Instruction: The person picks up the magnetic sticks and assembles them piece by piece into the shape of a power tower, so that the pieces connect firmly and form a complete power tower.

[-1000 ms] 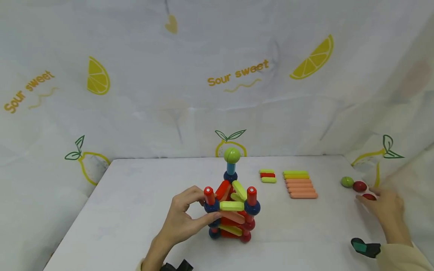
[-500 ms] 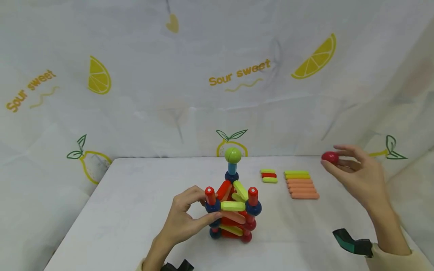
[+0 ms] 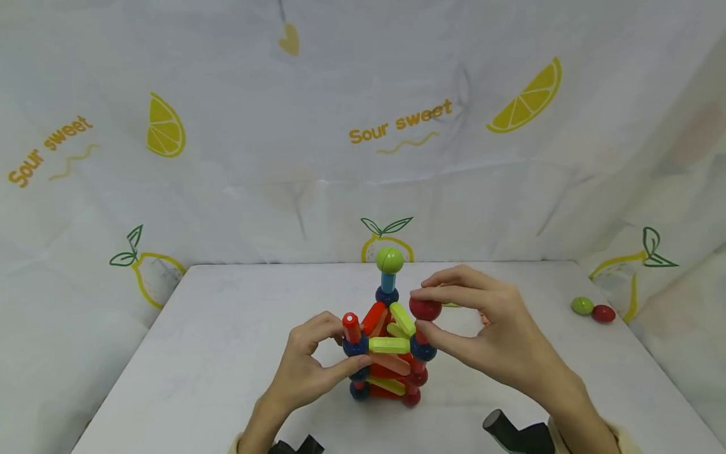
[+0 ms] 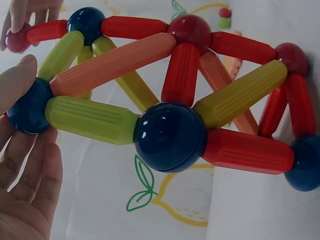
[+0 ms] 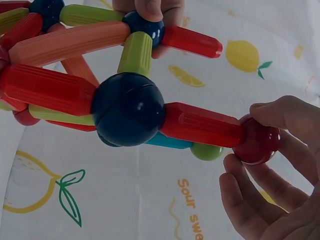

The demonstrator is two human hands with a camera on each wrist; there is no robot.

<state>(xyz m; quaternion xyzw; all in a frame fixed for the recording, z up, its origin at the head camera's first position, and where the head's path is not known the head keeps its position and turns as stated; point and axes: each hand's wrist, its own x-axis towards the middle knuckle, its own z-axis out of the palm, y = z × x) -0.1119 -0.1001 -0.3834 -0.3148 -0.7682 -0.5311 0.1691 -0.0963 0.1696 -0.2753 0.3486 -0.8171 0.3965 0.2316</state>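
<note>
- Near the middle of the white table [image 3: 227,315], a frame [image 3: 389,345] of coloured rods and balls stands between both hands.
- At its near left, the left hand [image 3: 297,362] grips the frame, fingers and thumb clamped on a dark-blue ball [image 4: 31,106].
- At its near right, the right hand [image 3: 505,334] pinches a red ball [image 3: 425,308] between fingers and thumb; the ball touches the tip of an upright red rod [image 5: 202,125].
- On the near-left corner, another upright red rod [image 3: 351,328] has a bare tip.
- At the back, a green ball [image 3: 389,260] tops a light-blue rod [image 3: 388,283].
- Far to the right, a loose green ball [image 3: 582,306] and a loose red ball [image 3: 604,313] lie side by side.
</note>
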